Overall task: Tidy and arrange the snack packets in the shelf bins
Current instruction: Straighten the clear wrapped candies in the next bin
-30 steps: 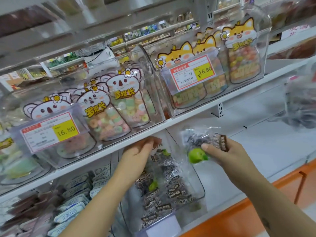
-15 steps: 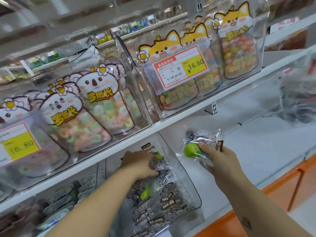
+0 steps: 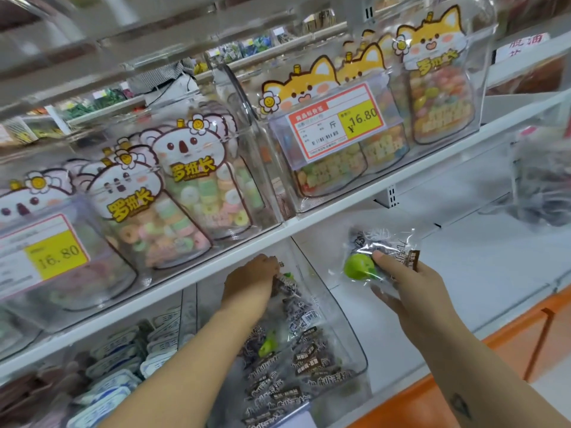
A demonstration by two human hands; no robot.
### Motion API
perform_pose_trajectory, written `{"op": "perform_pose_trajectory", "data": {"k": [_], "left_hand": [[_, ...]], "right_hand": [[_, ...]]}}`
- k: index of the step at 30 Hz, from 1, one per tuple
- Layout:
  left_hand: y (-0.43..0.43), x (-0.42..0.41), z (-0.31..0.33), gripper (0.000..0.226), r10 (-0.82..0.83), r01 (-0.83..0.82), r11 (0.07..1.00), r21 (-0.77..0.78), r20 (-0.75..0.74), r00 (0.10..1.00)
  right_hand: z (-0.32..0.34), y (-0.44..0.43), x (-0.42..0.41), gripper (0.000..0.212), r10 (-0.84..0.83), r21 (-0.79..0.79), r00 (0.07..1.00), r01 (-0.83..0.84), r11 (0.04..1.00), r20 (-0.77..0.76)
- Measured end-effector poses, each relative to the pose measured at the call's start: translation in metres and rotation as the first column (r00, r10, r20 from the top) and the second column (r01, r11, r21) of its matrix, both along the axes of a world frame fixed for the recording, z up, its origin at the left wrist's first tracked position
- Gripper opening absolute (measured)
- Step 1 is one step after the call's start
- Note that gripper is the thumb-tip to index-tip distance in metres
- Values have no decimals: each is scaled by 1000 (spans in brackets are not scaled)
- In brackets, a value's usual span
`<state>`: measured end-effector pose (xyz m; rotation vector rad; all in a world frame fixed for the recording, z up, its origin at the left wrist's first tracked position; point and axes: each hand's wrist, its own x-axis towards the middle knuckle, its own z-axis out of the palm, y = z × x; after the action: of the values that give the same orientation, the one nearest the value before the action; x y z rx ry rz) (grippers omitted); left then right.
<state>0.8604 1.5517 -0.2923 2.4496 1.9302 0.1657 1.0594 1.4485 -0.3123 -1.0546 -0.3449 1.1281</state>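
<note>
A clear plastic bin (image 3: 346,329) on the lower shelf holds several dark-wrapped snack packets (image 3: 306,356) with green plum pictures. My left hand (image 3: 250,285) reaches into the top of this bin, its fingers curled down among the packets at the back; what the fingertips hold is hidden. My right hand (image 3: 411,288) is to the right of the bin, above the bare white shelf, and pinches a clear snack packet (image 3: 370,257) with a green plum print between thumb and fingers.
The upper shelf (image 3: 340,208) carries clear bins of koala candy jars (image 3: 200,186) and fox candy jars (image 3: 438,84) with yellow 16.80 price tags (image 3: 336,122). White-blue packets (image 3: 117,375) fill the lower left bin. An orange shelf edge (image 3: 463,362) runs at right.
The view has shifted. My left hand has dropped from the bin's top rim down into the packets. My right hand keeps the plum packet raised beside the bin.
</note>
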Motion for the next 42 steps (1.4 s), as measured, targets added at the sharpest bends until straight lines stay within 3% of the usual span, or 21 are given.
{"op": "perform_pose_trajectory", "data": {"k": [3,6,8,10,14,17,19,22,25,28,30,32,33,36,37,39,42], "left_hand": [[-20,-10,15,18,-32,25,999,36,203,979],[-49,-24,20,13,-48,-10,992,130,437,898],[-63,-33,21,5,-49,-35,989,143,544,838],[-74,-40,22,15,-32,-32,995,92,618,785],[-95,-47,35,31,21,-10,1000,-19,792,610],[-102,-46,45,26,44,49,996,-74,889,457],[-105,-45,49,24,90,119,982,-143,925,369],[-110,-38,55,18,58,268,944,-194,895,443],[-109,-31,60,7,3,361,900,-242,834,551],[-105,-21,61,5,-21,383,891,-243,821,570],[-101,-17,59,9,29,366,899,-238,869,493],[-90,-20,53,12,92,321,918,-234,911,402],[-82,-23,47,13,84,266,939,-219,893,442],[-61,-32,35,10,-9,147,977,-156,656,755],[-56,-31,32,13,-44,151,978,-145,562,826],[-46,-24,28,17,-104,199,965,-173,444,890],[-26,-12,22,22,-203,274,912,-304,245,948]], "right_hand": [[7,-3,1,8,-11,39,1000,10,999,6],[13,-8,0,7,-2,90,1000,1,996,11],[16,-14,0,9,77,135,996,-84,987,54],[19,-22,1,25,239,169,957,-266,949,165],[29,-44,1,24,504,86,653,-654,751,565],[39,-56,-13,31,590,35,469,-801,598,658],[41,-59,-22,39,575,-31,355,-832,554,738],[42,-58,-29,29,442,-114,241,-762,638,864],[46,-58,-32,23,462,-107,221,-804,584,859],[47,-58,-33,26,507,-58,273,-837,544,818],[47,-56,-27,17,503,-15,354,-806,591,789],[47,-54,-16,10,465,80,505,-735,673,727],[44,-51,-8,16,417,137,605,-662,737,678],[27,-36,17,55,187,237,855,-334,913,485],[22,-32,23,54,118,237,899,-234,943,421],[16,-25,26,33,22,202,939,-97,974,344],[6,-19,24,14,-95,93,923,64,994,373]]}}
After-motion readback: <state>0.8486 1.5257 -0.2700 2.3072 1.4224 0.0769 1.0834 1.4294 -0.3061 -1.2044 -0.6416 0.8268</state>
